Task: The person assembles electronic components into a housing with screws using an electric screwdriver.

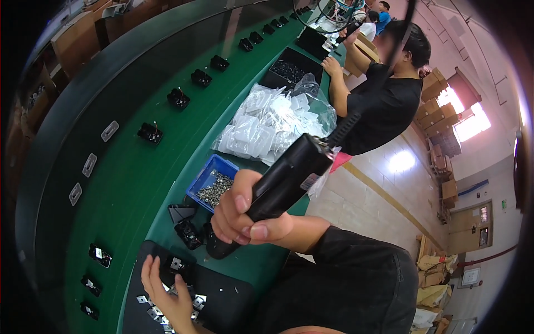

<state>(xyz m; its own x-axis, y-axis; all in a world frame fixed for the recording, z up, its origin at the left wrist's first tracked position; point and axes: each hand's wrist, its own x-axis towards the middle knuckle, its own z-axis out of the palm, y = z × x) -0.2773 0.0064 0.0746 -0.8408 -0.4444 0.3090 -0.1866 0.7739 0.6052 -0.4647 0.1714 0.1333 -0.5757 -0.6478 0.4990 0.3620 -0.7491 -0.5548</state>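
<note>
Black housing (177, 266): sits on a black mat (228, 284) at the near left, a square metal plate showing on top.
Left hand (166, 294): nearest the housing, fingers parted along its left side, thumb just before it; whether skin meets plastic cannot be told.
Metal plates (157, 313): scattered on the mat beneath and beside that hand.
Right hand (247, 214): clenched around a corded power screwdriver (292, 172), raised to the right of the housing.
Driver's line: long axis slanting from the cord at far right down to near left, leaving the housing left and slightly nearer of its lower end.
Blue bin (194, 186): small metal hardware heaped inside, beyond the housing.
Clear bag (222, 142): farther on, spilling translucent plastic parts.
Green belt (119, 172): at left, carrying spaced black units (150, 132) into the distance.
Co-worker (384, 106): black-shirted, busy at the far right.
</note>
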